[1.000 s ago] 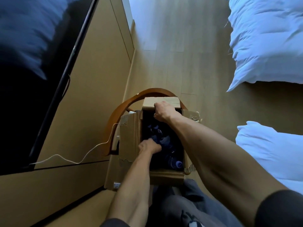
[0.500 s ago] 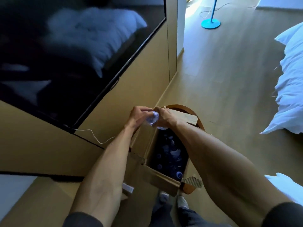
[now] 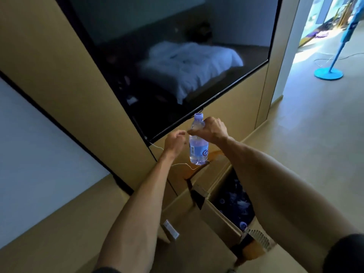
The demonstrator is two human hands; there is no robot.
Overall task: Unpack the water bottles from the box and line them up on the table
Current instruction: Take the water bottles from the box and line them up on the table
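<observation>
Head view. The right hand [image 3: 211, 131] grips an upright water bottle [image 3: 198, 144] by its upper body, above the open cardboard box [image 3: 214, 213], where more bottles [image 3: 239, 203] lie in shadow. The left hand [image 3: 175, 141], fingers curled, sits just beside the bottle. A dark wall-mounted television [image 3: 177, 56] hangs behind; a white cable [image 3: 181, 164] trails below it.

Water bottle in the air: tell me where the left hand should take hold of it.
Grip the labelled middle of the water bottle from its left side. It hangs upright, the right hand holds only the neck, and the left hand is already beside the bare body.
</observation>
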